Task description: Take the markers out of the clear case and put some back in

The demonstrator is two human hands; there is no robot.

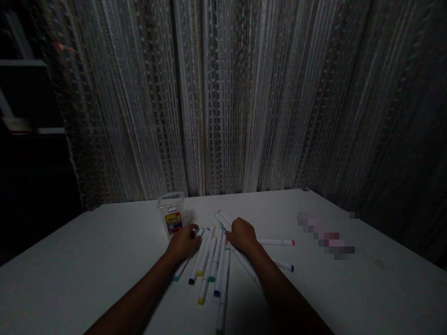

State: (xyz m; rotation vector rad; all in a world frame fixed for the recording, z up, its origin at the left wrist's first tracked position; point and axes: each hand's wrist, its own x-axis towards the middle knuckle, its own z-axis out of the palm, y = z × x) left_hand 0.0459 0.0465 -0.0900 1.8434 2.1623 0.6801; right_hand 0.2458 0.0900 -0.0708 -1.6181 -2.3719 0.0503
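Many white markers with coloured ends lie in a loose fan on the table, among them a yellow-ended marker (206, 279) and a purple-ended marker (220, 274). At the fan's left edge, my left hand (183, 243) rests over a light-blue-ended marker (181, 270), thumb and fingers curved but apart. My right hand (243, 235) is closed, knuckles up, at the right side of the pile. Its fingertips pinch a marker there, mostly hidden by the hand. Just behind my left hand stands a clear plastic tub (172, 204), upright and lidless, with a yellow and blue label.
Right of my right arm lie a pink-ended marker (279, 242) and a blue-ended marker (284, 265). A blurred-out pinkish object (326, 235) is farther right on the white table (115, 242). A patterned curtain (216, 102) hangs behind the table's far edge.
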